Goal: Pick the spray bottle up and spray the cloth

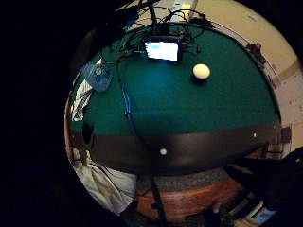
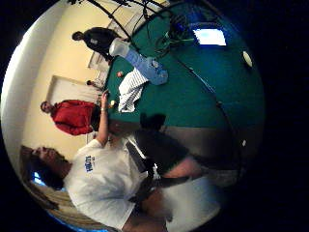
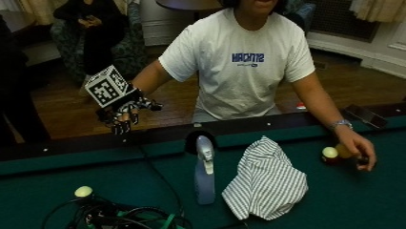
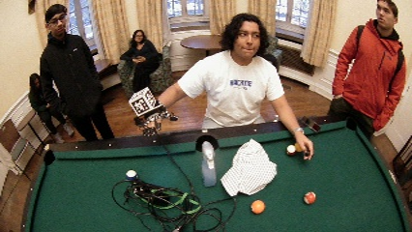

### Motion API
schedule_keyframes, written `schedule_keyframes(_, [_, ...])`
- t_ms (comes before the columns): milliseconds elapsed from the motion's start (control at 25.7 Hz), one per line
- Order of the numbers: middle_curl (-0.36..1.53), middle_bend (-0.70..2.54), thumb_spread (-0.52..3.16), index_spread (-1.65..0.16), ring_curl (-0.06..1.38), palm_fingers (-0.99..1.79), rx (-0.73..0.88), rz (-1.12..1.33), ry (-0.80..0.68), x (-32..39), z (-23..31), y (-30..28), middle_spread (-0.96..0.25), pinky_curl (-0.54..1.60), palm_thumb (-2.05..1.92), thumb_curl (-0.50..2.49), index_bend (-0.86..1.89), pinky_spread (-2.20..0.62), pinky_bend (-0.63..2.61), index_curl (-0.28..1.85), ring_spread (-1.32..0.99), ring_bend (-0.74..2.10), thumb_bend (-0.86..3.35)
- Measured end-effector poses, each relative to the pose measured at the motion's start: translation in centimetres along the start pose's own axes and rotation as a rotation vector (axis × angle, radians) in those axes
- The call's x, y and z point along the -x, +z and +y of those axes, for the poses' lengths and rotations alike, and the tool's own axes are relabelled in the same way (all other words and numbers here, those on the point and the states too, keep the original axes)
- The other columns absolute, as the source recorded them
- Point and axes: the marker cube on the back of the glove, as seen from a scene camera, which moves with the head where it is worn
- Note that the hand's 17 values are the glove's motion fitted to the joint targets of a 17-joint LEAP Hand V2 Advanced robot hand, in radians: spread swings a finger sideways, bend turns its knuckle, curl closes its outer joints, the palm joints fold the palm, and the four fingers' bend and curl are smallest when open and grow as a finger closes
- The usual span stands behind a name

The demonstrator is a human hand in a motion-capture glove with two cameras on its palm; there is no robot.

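Note:
A pale blue spray bottle (image 3: 204, 179) stands upright on the green felt of the pool table (image 3: 355, 200), with its white trigger head near the side pocket. A striped cloth (image 3: 266, 181) lies crumpled right beside it. My gloved right hand (image 3: 124, 114) hangs in the air above the table's rail, off to the side of the bottle and apart from it, fingers loosely drooping and holding nothing. The thumb side palm view shows the bottle (image 2: 145, 65) and the cloth (image 2: 130, 89) from afar. The bottle (image 1: 97, 75) also appears in the little finger side palm view.
The person's bare hand (image 3: 355, 148) rests on the felt by a yellow ball (image 3: 329, 152). A white ball (image 3: 83, 191) and a tangle of cables (image 3: 120, 217) lie on the felt. Two more balls (image 4: 257, 206) sit farther out. A side pocket (image 3: 193, 140) opens behind the bottle.

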Motion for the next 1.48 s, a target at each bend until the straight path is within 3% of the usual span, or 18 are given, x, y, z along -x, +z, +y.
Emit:
schedule_keyframes(896, [0.29, 0.19, 1.02, -0.41, 0.27, 0.33, 0.029, -0.428, -0.062, 4.0, -5.2, 6.2, -0.06, 0.32, 0.51, 0.32, 0.14, 0.2, 0.46, 0.23, -0.07, 0.37, 0.01])
schedule_keyframes(1247, [0.31, 0.21, 1.03, -0.41, 0.28, 0.49, -0.03, -0.556, -0.029, 5.9, -8.2, 8.1, -0.09, 0.32, 0.71, 0.36, 0.15, 0.16, 0.44, 0.24, -0.1, 0.4, 0.05])
schedule_keyframes(1481, [0.34, 0.24, 1.02, -0.38, 0.3, 0.74, -0.067, -0.608, 0.003, 6.6, -9.8, 9.2, -0.15, 0.32, 0.8, 0.38, 0.19, 0.09, 0.4, 0.28, -0.13, 0.4, 0.06])
